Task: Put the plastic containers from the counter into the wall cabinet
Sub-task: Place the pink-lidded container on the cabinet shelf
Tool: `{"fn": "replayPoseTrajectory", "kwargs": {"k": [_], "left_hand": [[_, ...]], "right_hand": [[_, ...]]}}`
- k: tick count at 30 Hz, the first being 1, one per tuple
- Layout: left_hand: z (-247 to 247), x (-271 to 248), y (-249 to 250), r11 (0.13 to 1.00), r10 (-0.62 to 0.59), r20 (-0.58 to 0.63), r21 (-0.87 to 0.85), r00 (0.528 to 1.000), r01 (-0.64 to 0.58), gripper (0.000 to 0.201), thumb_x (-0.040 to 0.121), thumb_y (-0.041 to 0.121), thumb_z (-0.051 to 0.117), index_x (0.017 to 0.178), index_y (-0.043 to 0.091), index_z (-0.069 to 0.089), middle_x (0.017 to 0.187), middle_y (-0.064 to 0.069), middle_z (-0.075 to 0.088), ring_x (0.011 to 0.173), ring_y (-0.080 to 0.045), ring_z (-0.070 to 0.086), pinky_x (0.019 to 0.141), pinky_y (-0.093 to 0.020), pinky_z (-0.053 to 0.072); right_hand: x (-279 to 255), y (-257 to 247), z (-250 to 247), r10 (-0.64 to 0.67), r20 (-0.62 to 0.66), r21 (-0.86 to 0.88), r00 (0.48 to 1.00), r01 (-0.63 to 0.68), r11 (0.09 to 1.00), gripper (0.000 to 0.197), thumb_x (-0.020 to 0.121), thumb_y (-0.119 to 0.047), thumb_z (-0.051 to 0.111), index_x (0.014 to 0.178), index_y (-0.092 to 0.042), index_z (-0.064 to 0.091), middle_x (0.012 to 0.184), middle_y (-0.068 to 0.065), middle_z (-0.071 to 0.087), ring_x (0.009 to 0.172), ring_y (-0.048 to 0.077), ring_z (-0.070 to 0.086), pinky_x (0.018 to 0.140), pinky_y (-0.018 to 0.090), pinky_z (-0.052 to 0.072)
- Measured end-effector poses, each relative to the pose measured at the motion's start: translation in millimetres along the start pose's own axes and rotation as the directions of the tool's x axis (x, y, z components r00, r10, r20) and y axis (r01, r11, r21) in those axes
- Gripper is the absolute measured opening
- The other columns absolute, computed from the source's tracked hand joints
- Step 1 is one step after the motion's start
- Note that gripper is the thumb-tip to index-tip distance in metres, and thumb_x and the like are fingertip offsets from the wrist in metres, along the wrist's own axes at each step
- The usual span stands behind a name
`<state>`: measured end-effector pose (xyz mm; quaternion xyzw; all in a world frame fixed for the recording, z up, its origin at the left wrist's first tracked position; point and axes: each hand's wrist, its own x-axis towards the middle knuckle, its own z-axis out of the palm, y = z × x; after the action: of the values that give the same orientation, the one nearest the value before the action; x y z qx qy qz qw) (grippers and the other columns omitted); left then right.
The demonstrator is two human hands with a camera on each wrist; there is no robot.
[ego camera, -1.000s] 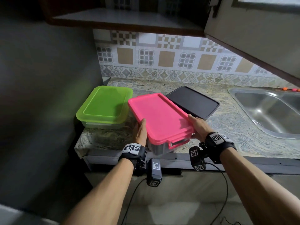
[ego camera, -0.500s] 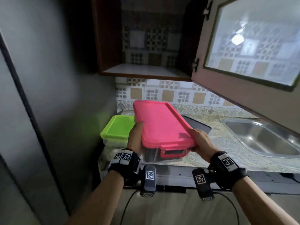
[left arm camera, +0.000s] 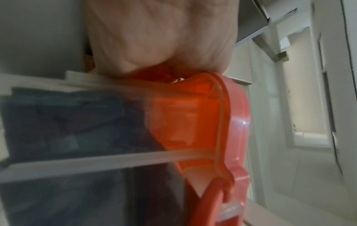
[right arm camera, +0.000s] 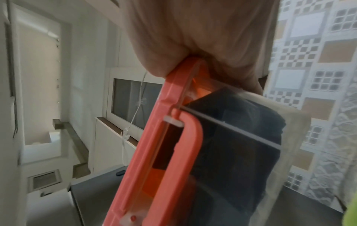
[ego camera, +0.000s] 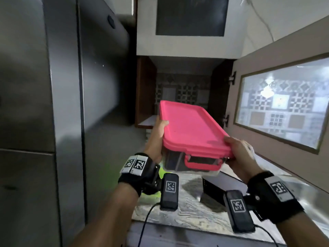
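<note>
Nearest is the front edge of the table (ego camera: 187, 221), a marbled stone top, with open floor space before it. On this table, near the front edge, stands a dark container (ego camera: 222, 186); a green container (ego camera: 153, 192) shows only as a small strip at the left edge, behind the left wrist. A steel sink (ego camera: 306, 191) is set into the table at the right. A tall grey appliance (ego camera: 62, 104) closes the left side, just beside the table.

Above the table, in the air, is the pink-lidded container (ego camera: 190, 129), tilted with its far end higher. The left hand (ego camera: 157, 138) holds its left long side, the thumb lying on the lid edge. The right hand (ego camera: 239, 155) holds the near right corner, thumb on the lid. The grip of both hands is clamped on this container; the wrist views show the palms pressed against the lid rim.

Further back is the wall cabinet (ego camera: 179, 90), open, its shelf (ego camera: 146, 122) bare where it shows. The cabinet door (ego camera: 284, 104) stands open at the right, near the container's right side. The container's far end is in front of the opening.
</note>
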<state>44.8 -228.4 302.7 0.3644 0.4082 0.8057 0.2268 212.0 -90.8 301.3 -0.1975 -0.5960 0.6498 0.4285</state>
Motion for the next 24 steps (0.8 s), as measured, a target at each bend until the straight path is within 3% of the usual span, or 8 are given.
{"fn": "replayPoseTrajectory", "kwargs": {"k": [4, 9, 12, 14, 19, 24], "left_hand": [[-2.5, 32.4, 30.2, 1.000, 0.014, -0.005, 0.014, 1.000, -0.014, 0.025, 0.098, 0.022, 0.039, 0.114, 0.014, 0.056, 0.083, -0.010, 0.066, 0.059, -0.015, 0.070, 0.050, -0.024, 0.056], [-19.5, 91.6, 47.4, 0.996, -0.037, -0.060, 0.076, 0.998, 0.042, 0.030, 0.095, 0.030, 0.040, 0.080, 0.014, 0.060, 0.060, -0.007, 0.062, 0.049, -0.019, 0.062, 0.051, -0.027, 0.052], [-34.4, 131.9, 47.2, 0.987, -0.081, -0.091, 0.128, 0.993, 0.092, 0.031, 0.090, 0.035, 0.042, 0.076, 0.013, 0.058, 0.057, -0.006, 0.056, 0.045, -0.020, 0.060, 0.050, -0.025, 0.052], [-42.9, 157.1, 46.3, 0.980, -0.108, -0.107, 0.158, 0.988, 0.124, 0.034, 0.089, 0.037, 0.042, 0.071, 0.012, 0.057, 0.051, -0.006, 0.057, 0.043, -0.021, 0.059, 0.048, -0.024, 0.051], [-64.0, 221.6, 34.3, 0.967, -0.077, -0.190, 0.226, 0.979, 0.120, 0.036, 0.094, 0.033, 0.041, 0.070, 0.013, 0.059, 0.042, -0.002, 0.060, 0.039, -0.016, 0.059, 0.044, -0.018, 0.048], [-97.1, 272.4, 1.2, 0.973, -0.090, -0.283, 0.181, 0.955, 0.145, 0.038, 0.080, 0.042, 0.054, 0.057, 0.016, 0.070, 0.055, -0.007, 0.061, 0.057, -0.024, 0.059, 0.071, -0.035, 0.049]], "right_hand": [[32.5, -21.3, 29.5, -0.016, 0.002, -0.003, 1.000, 0.016, 1.000, 0.016, 0.090, -0.008, 0.049, 0.075, -0.009, 0.055, 0.066, 0.004, 0.050, 0.053, 0.018, 0.049, 0.039, 0.023, 0.040], [90.5, -28.9, 66.6, 0.000, -0.009, -0.027, 1.000, -0.001, 1.000, 0.021, 0.090, -0.008, 0.045, 0.070, -0.011, 0.050, 0.060, 0.005, 0.040, 0.049, 0.020, 0.039, 0.036, 0.021, 0.035], [129.5, -27.6, 86.4, 0.029, 0.009, -0.028, 1.000, -0.029, 0.999, 0.015, 0.088, -0.008, 0.045, 0.075, -0.008, 0.053, 0.052, 0.006, 0.044, 0.048, 0.022, 0.043, 0.049, 0.027, 0.037], [160.0, -24.4, 97.8, 0.035, 0.008, -0.013, 0.999, -0.035, 0.999, 0.010, 0.084, -0.008, 0.046, 0.080, -0.007, 0.055, 0.059, 0.008, 0.046, 0.052, 0.024, 0.047, 0.057, 0.034, 0.042], [239.2, -3.8, 119.7, 0.050, 0.040, -0.025, 0.998, -0.049, 0.998, 0.018, 0.091, -0.013, 0.043, 0.074, -0.019, 0.048, 0.077, 0.003, 0.051, 0.064, 0.018, 0.052, 0.061, 0.033, 0.048], [290.9, 18.0, 135.8, 0.096, 0.035, -0.065, 0.995, -0.094, 0.993, 0.021, 0.091, -0.012, 0.043, 0.071, -0.019, 0.046, 0.075, 0.002, 0.050, 0.064, 0.018, 0.051, 0.061, 0.032, 0.047]]}}
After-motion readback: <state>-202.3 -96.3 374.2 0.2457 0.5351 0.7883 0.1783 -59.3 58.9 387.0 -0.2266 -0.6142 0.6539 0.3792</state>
